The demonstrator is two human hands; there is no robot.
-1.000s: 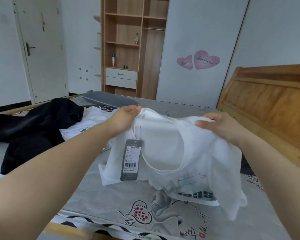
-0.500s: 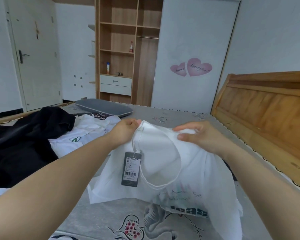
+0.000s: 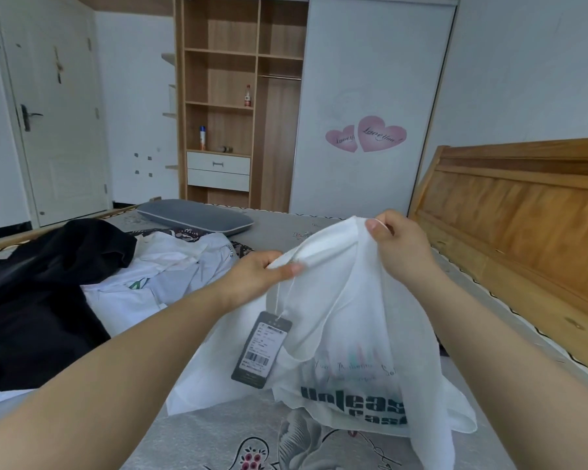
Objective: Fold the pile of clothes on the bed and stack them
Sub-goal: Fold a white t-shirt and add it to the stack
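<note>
Thin white printed T-shirt [image 3: 350, 320], tag [image 3: 261, 355] dangling, top edge in both hands' pinching fingers [image 3: 287, 270].

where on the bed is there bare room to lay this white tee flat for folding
Best patch: the grey bedspread in front, under the hanging white T-shirt, between both forearms. Another strip lies between the grey pillow and the headboard. The left side is crowded: the black garment and other white clothes cover it.
</note>
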